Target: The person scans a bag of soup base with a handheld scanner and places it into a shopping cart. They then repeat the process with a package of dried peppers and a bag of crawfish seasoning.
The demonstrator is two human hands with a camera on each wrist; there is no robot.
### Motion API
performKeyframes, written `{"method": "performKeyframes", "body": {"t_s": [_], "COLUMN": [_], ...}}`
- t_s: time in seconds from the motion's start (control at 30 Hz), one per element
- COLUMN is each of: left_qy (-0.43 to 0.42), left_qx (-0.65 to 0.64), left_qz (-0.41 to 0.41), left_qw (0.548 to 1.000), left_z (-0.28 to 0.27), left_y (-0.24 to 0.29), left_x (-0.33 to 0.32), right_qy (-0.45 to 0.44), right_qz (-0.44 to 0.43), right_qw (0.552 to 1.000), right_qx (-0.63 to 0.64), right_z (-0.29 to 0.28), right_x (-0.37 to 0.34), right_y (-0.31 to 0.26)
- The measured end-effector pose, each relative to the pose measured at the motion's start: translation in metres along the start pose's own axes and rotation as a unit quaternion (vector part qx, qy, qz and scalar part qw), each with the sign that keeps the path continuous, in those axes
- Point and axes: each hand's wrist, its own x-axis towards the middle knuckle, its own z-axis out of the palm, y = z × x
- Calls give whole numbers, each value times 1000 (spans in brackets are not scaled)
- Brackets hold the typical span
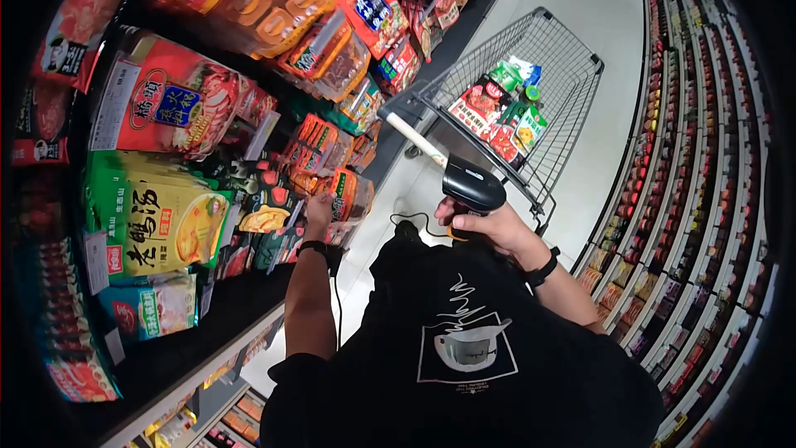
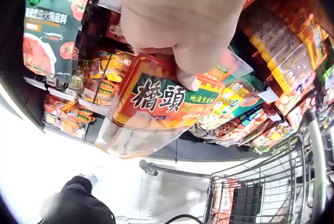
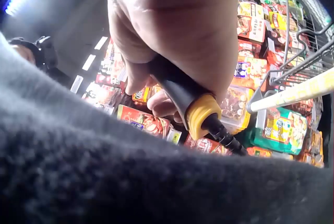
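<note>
My left hand (image 1: 318, 211) pinches the top of a clear plastic packet (image 2: 162, 96) with a red and green label, thumb across its front. In the head view that packet is at the lower shelf's edge, close to similar hanging packets (image 1: 318, 145). My right hand (image 1: 495, 228) grips the handle of a black barcode scanner (image 1: 474, 187), its head tilted toward the shelf side. Seen from the right wrist, fingers wrap round the dark handle (image 3: 175, 85), and a yellow collar (image 3: 201, 112) sits at its base where the cable leaves.
A wire shopping cart (image 1: 572, 108) with several packets in it stands ahead, its white handle (image 1: 417, 139) near the scanner. Packed shelves of soup packets (image 1: 170, 216) line the left side. Long rows of jars and packets (image 1: 663, 224) run along the right. A cable (image 1: 338, 307) hangs by my left arm.
</note>
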Motion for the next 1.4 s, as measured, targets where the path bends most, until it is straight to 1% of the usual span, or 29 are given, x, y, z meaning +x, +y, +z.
{"method": "performKeyframes", "body": {"t_s": [0.07,0.1,0.2,0.23,0.33,0.37,0.47,0.5,0.53,0.57,0.6,0.63,0.67,0.73,0.77,0.87,0.9,0.97,1.0,1.1,1.17,1.3,1.4], "left_qy": [11,10,49,47,71,80,88,91,116,139,162,139,114,64,79,119,136,136,134,148,145,153,125], "left_qx": [57,70,164,186,196,189,217,194,143,91,38,128,91,18,-94,61,140,-15,-94,38,38,22,30], "left_qz": [53,62,13,24,52,108,55,68,90,112,133,82,79,70,76,143,133,193,220,159,156,164,139], "left_qw": [997,996,985,981,977,973,971,974,979,980,977,979,986,995,989,981,972,972,962,975,976,974,982], "left_z": [1,-1,-2,-3,-3,-4,-12,-15,-11,-2,6,-3,-8,-13,2,-4,-8,3,8,-7,-11,-7,-8], "left_y": [-19,-11,8,11,13,11,34,39,24,-7,-22,7,24,33,-11,-22,-8,-34,-46,0,12,-3,-3], "left_x": [24,29,41,45,57,61,56,54,65,85,97,85,79,77,107,118,107,124,132,115,112,121,116], "right_qy": [24,34,55,59,74,80,95,100,104,108,113,116,118,119,122,136,125,148,152,171,177,181,179], "right_qz": [14,18,30,32,46,50,52,50,47,45,43,42,39,34,32,26,17,9,4,-5,-13,-19,-26], "right_qw": [999,999,997,997,994,993,992,991,991,991,990,990,990,990,990,988,990,987,987,984,983,982,982], "right_qx": [-20,-24,-38,-43,-65,-68,-68,-67,-67,-67,-69,-72,-71,-68,-63,-64,-59,-57,-50,-55,-53,-51,-51], "right_z": [17,24,40,43,56,61,68,68,68,67,66,66,64,59,55,47,43,40,38,28,22,16,16], "right_x": [6,9,19,22,29,30,35,36,36,36,35,34,33,29,27,21,21,16,14,9,7,12,19], "right_y": [-4,-4,0,5,11,11,13,13,13,11,9,5,4,2,3,-4,-4,-9,-10,-10,-8,-9,-12]}}
